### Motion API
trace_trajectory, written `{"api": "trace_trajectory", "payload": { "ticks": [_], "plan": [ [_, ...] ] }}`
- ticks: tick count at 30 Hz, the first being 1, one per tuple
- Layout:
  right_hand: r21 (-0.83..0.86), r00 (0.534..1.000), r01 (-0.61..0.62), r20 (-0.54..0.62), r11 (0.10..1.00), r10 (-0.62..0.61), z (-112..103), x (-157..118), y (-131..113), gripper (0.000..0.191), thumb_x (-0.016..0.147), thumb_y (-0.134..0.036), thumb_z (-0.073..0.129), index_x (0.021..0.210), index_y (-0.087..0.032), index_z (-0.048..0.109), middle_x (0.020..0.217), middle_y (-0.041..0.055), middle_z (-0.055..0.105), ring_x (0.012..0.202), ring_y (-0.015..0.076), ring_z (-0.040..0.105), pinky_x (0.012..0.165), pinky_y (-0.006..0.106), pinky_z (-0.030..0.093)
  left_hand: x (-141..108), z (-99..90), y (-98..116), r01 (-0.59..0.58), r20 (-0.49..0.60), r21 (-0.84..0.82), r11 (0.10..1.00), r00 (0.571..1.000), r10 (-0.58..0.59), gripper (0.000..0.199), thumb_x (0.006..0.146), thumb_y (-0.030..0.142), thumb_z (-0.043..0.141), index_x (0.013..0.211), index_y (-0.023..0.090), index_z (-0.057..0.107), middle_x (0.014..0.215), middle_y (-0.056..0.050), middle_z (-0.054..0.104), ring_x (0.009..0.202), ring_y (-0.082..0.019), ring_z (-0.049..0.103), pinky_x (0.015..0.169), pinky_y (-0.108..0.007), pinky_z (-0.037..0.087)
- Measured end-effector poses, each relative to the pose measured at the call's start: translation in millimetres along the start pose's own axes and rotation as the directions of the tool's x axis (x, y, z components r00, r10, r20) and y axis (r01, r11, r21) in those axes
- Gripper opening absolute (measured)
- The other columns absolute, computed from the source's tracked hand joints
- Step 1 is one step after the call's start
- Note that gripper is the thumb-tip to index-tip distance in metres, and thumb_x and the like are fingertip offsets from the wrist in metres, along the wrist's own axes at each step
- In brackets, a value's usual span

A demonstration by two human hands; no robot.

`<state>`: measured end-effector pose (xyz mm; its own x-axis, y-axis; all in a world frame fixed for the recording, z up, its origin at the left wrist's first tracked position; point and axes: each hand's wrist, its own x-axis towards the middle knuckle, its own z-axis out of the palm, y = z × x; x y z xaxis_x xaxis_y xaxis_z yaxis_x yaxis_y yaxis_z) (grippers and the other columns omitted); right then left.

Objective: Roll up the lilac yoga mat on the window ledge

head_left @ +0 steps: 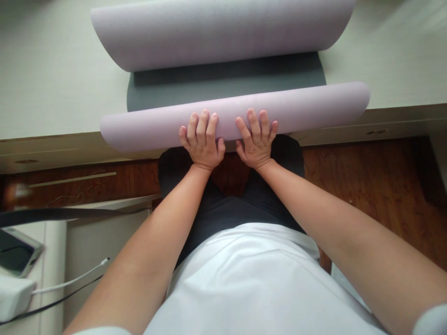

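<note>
A two-sided mat (pixel 226 83), dark grey on one face and pale lilac on the other, lies across the front of the table. Its near end is curled into a lilac roll (pixel 307 106) along the table's front edge. My left hand (pixel 203 142) rests on this roll left of its middle, fingers spread over the top and thumb at the near side. Just to the right, my right hand (pixel 256 138) lies on the same roll with its fingers apart. The far end of the mat (pixel 223 35) also curves up, showing its lilac face, and runs out of view at the top.
The pale table (pixel 52 88) extends to both sides, with its front edge just beyond my knees. At lower left are a white plug-like block (pixel 16 295), a white cable (pixel 75 282), a dark-screened device (pixel 17 251) and a black strap (pixel 63 214). Wooden floor (pixel 366 186) shows below.
</note>
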<state>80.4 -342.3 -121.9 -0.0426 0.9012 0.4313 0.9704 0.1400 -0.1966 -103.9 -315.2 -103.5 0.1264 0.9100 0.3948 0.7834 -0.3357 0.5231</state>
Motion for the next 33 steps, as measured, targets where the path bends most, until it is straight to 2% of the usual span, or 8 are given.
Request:
{"api": "trace_trajectory", "payload": {
  "ticks": [6,12,19,26,30,33],
  "plan": [
    [-0.003,1.000,0.001,0.012,1.000,-0.001,-13,4,-6,0.065,0.100,-0.045,0.040,0.158,-0.019,0.051,0.168,0.0146,0.036,0.164,0.0304,0.019,0.131,0.061,0.003,4,-7.9,6,-0.008,0.012,-0.040,0.999,1.000,0.008,0.070,0.100,0.060,0.044,0.156,0.021,0.056,0.168,-0.010,0.040,0.164,-0.030,0.017,0.135,-0.049,-0.002],
    [-0.026,0.999,-0.001,0.039,1.000,0.002,-18,-3,-8,0.064,0.100,-0.045,0.041,0.159,-0.021,0.050,0.169,0.0144,0.036,0.164,0.0307,0.018,0.131,0.062,0.004,0,-4.4,1,-0.038,-0.021,-0.020,0.999,0.999,0.038,0.070,0.100,0.062,0.042,0.154,0.022,0.059,0.165,-0.012,0.044,0.163,-0.028,0.020,0.135,-0.047,-0.002],
    [-0.036,1.000,0.001,0.005,0.999,-0.001,-11,0,-5,0.064,0.100,-0.045,0.040,0.159,-0.022,0.050,0.169,0.0129,0.035,0.165,0.0307,0.015,0.130,0.063,0.003,2,-3.6,0,0.004,0.008,-0.055,0.998,1.000,-0.003,0.071,0.099,0.065,0.043,0.155,0.025,0.057,0.167,-0.008,0.042,0.164,-0.028,0.017,0.136,-0.045,-0.002],
    [-0.028,1.000,-0.002,-0.010,1.000,0.002,-4,-7,0,0.063,0.100,-0.050,0.037,0.154,-0.024,0.057,0.164,0.0125,0.043,0.163,0.0327,0.020,0.129,0.066,0.005,-5,3.1,-3,0.007,-0.003,-0.012,1.000,1.000,-0.007,0.074,0.099,0.069,0.040,0.153,0.022,0.059,0.164,-0.012,0.047,0.163,-0.032,0.018,0.134,-0.050,-0.006],
    [-0.049,0.998,0.010,-0.063,0.999,-0.013,0,-7,4,0.065,0.102,-0.055,0.030,0.150,-0.024,0.061,0.161,0.0104,0.048,0.163,0.0329,0.022,0.129,0.066,0.011,-4,0.5,-1,0.025,0.026,-0.001,1.000,0.999,-0.025,0.071,0.099,0.069,0.042,0.154,0.027,0.057,0.165,-0.008,0.046,0.164,-0.030,0.019,0.135,-0.047,-0.003],
    [-0.067,0.991,0.036,-0.124,0.997,-0.044,7,-8,9,0.066,0.102,-0.058,0.028,0.149,-0.027,0.063,0.160,0.0084,0.050,0.163,0.0320,0.023,0.129,0.065,0.009,-4,-1.1,1,0.029,0.037,0.005,1.000,0.999,-0.029,0.070,0.099,0.069,0.042,0.154,0.029,0.058,0.165,-0.006,0.046,0.163,-0.029,0.020,0.135,-0.046,-0.003]
  ]
}}
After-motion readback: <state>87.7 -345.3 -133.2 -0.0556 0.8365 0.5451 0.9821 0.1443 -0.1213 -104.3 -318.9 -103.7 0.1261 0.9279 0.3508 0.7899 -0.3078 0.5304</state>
